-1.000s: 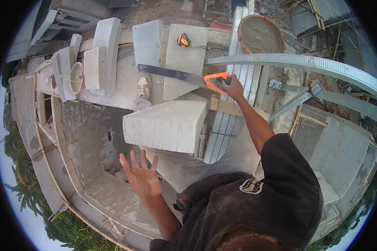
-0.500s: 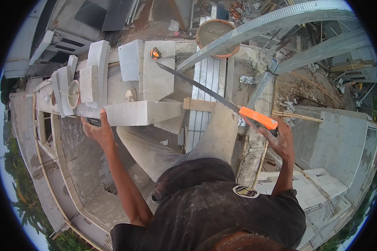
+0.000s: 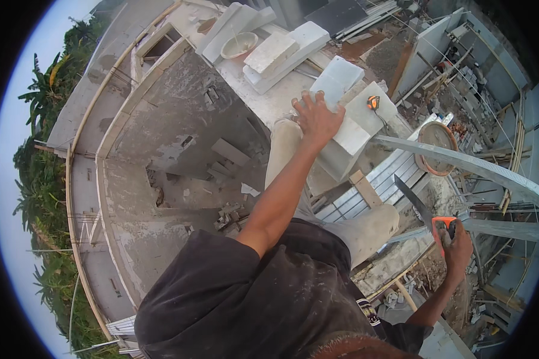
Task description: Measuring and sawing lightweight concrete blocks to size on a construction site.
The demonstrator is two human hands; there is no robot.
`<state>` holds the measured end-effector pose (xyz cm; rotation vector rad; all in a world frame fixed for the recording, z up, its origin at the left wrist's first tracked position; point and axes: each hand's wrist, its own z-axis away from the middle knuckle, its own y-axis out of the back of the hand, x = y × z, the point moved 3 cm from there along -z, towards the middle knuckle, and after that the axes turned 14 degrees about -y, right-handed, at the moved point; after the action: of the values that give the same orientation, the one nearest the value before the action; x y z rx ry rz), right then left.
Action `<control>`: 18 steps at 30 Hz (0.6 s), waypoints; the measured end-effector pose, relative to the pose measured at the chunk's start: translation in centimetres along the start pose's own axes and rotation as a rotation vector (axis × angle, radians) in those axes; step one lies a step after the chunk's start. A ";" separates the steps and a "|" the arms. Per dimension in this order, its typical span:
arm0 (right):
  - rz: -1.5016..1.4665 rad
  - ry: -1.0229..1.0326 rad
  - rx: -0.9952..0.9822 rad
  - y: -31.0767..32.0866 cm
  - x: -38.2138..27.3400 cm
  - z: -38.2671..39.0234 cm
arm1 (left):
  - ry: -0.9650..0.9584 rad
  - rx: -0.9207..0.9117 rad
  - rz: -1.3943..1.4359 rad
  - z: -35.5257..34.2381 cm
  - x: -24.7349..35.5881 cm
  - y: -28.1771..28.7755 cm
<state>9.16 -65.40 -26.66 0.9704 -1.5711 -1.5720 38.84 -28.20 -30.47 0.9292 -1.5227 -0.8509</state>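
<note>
My left hand (image 3: 319,121) is draped over the white lightweight block (image 3: 351,139) in front of me, fingers spread and curling over its far side. Much of the block's left part is hidden by this hand. My right hand (image 3: 457,244) is wrapped round the orange-and-black handle of a hand saw (image 3: 414,198). The saw's dark blade points up and left, apart from the block. Just beyond the block an orange-and-black tape measure (image 3: 373,102) lies on a pale slab (image 3: 370,113).
More blocks (image 3: 273,52) and a bowl (image 3: 239,45) stand along the wall top. A round basin (image 3: 437,148) sits beyond a curved metal stud (image 3: 479,160). To my left the wall drops to a rubble-strewn floor (image 3: 221,197). A wood piece (image 3: 365,188) lies near my knee.
My view has swung left. My left hand has shifted from the block's left end to lie over it. My right hand has drawn the saw away from the slab, its blade now lower.
</note>
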 end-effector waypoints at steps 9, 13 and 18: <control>0.100 0.178 -0.112 1.3 -5.2 -6.4 | -0.086 0.105 0.103 2.4 -0.8 0.9; 0.115 0.121 -0.111 2.5 -6.5 -7.8 | -0.185 0.164 0.119 5.3 -1.2 1.9; 0.148 0.109 -0.090 2.6 -6.5 -9.6 | -0.280 0.207 0.119 10.5 -0.3 3.3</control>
<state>20.64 -64.29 -23.69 0.8565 -1.4500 -1.4507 28.11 -26.21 -29.10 0.8837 -1.9173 -0.7708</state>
